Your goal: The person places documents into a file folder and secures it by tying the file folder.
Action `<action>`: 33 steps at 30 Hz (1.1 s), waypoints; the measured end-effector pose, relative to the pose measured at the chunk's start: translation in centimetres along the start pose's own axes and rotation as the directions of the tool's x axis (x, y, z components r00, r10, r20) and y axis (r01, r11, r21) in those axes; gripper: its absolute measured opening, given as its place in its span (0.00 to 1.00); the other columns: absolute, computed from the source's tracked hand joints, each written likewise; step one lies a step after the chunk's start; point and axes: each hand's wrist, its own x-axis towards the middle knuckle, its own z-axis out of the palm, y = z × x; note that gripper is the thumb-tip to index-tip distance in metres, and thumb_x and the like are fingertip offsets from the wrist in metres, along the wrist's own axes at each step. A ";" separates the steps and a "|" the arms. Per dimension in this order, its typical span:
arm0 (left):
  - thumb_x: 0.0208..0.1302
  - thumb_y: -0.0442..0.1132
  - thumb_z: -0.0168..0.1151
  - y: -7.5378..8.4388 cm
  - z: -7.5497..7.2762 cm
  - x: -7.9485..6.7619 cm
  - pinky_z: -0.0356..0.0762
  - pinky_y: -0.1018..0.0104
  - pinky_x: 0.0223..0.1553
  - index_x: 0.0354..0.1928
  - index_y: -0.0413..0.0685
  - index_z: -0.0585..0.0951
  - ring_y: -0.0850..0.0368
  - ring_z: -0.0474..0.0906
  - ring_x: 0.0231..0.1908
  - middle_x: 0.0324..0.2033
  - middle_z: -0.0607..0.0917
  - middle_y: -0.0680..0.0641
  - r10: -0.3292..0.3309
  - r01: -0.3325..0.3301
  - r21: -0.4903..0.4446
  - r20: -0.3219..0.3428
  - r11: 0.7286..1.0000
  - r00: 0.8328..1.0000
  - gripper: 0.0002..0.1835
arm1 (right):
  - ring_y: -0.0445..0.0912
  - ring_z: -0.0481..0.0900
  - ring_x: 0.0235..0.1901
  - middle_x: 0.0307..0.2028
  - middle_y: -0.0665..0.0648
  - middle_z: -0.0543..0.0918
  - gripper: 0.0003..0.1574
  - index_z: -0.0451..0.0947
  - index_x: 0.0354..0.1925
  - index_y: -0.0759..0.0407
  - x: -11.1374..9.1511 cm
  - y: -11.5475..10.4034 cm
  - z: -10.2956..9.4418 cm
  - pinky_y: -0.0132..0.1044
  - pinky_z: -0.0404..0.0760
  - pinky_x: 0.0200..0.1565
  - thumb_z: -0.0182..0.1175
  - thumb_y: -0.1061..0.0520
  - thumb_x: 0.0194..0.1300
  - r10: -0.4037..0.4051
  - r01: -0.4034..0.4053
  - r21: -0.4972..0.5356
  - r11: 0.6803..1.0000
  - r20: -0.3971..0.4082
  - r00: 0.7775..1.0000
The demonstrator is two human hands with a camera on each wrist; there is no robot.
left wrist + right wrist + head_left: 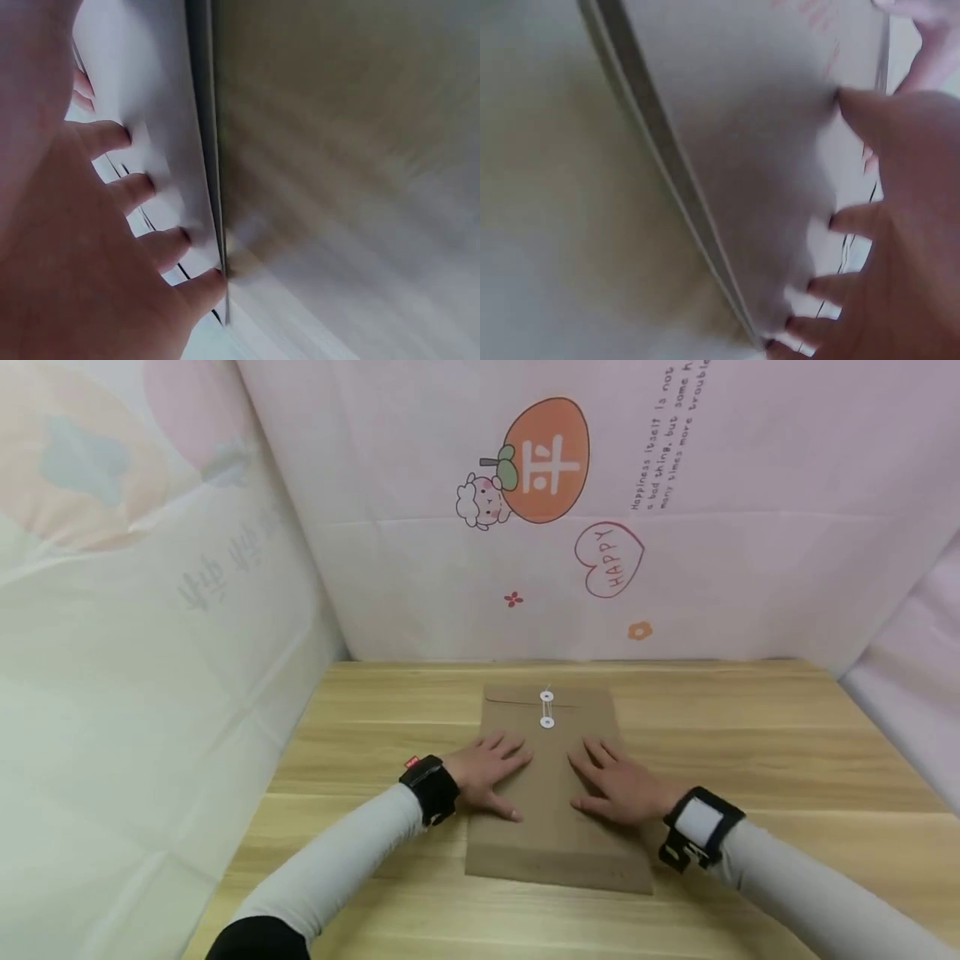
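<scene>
A brown paper document envelope (555, 827) lies flat on the wooden table, its flap at the far end. Two white button discs (547, 722) on it are joined by string wound between them. My left hand (487, 772) rests on the envelope's left side with fingers spread. On the right side my right hand (618, 783) touches it the same way, fingers apart. Both wrist views show fingertips against the paper, with the envelope's side edge (201, 112) standing slightly thick above the table. Faint red marks (817, 19) show on the paper in the right wrist view.
The wooden table (750, 735) extends on both sides of the envelope. A pale printed cloth (420, 585) hangs behind the table's far edge, with another cloth wall (187, 693) along the left. Black straps (431, 789) circle the wrists.
</scene>
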 end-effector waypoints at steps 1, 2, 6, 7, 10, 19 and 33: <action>0.60 0.75 0.61 -0.3 -0.2 0.4 0.46 0.42 0.76 0.83 0.56 0.51 0.39 0.42 0.79 0.82 0.47 0.44 -0.014 0.014 0.000 -0.002 1.000 1.000 0.57 | 0.77 0.49 0.73 0.75 0.79 0.51 0.50 0.60 0.77 0.65 0.5 0.4 -0.2 0.69 0.61 0.67 0.54 0.33 0.74 0.001 -0.002 0.003 1.000 0.006 1.000; 0.60 0.75 0.61 -0.7 -0.2 0.9 0.46 0.42 0.76 0.83 0.57 0.51 0.40 0.42 0.80 0.82 0.47 0.45 -0.028 0.028 0.000 -0.006 1.000 1.000 0.57 | 0.77 0.49 0.74 0.76 0.79 0.51 0.49 0.60 0.77 0.65 1.0 0.7 -0.5 0.69 0.61 0.68 0.54 0.33 0.74 0.003 -0.003 0.017 1.000 0.015 1.000; 0.59 0.75 0.62 -1.8 -0.3 2.5 0.45 0.43 0.77 0.82 0.58 0.52 0.41 0.42 0.80 0.81 0.48 0.46 -0.057 0.056 -0.011 -0.019 0.998 0.998 0.57 | 0.76 0.48 0.74 0.76 0.78 0.51 0.49 0.59 0.77 0.64 2.6 2.0 -1.2 0.69 0.60 0.68 0.55 0.34 0.74 0.010 -0.012 0.037 0.999 0.041 0.999; 0.59 0.75 0.62 -2.1 -0.3 2.7 0.45 0.43 0.77 0.82 0.58 0.52 0.40 0.41 0.80 0.81 0.48 0.46 -0.061 0.060 -0.014 -0.021 0.998 0.998 0.57 | 0.76 0.48 0.74 0.76 0.78 0.50 0.50 0.59 0.77 0.64 2.9 2.2 -1.2 0.68 0.60 0.69 0.54 0.33 0.74 0.013 -0.015 0.039 0.999 0.045 0.999; 0.59 0.74 0.63 -2.5 -0.3 3.1 0.44 0.44 0.77 0.82 0.58 0.53 0.40 0.42 0.79 0.81 0.49 0.45 -0.063 0.062 -0.025 -0.043 0.998 0.997 0.56 | 0.76 0.46 0.75 0.77 0.77 0.49 0.50 0.57 0.78 0.63 3.5 2.8 -1.3 0.69 0.58 0.69 0.55 0.34 0.74 0.020 -0.022 0.046 0.999 0.038 0.999; 0.58 0.73 0.64 -0.6 0.9 0.1 0.48 0.41 0.75 0.82 0.56 0.53 0.33 0.39 0.79 0.82 0.42 0.42 -0.082 0.077 -0.075 -0.061 0.994 0.995 0.57 | 0.74 0.49 0.75 0.76 0.78 0.50 0.48 0.60 0.76 0.68 1.3 0.7 -0.7 0.67 0.60 0.69 0.57 0.38 0.74 0.038 -0.038 0.021 0.999 0.010 0.999; 0.64 0.71 0.61 0.1 0.8 -0.3 0.53 0.45 0.75 0.81 0.52 0.55 0.32 0.45 0.78 0.80 0.48 0.38 -0.081 0.080 -0.022 -0.050 0.997 0.996 0.53 | 0.75 0.47 0.75 0.75 0.81 0.48 0.49 0.57 0.76 0.71 1.5 0.5 -0.3 0.66 0.60 0.70 0.55 0.38 0.76 0.051 -0.051 0.027 0.998 0.003 0.999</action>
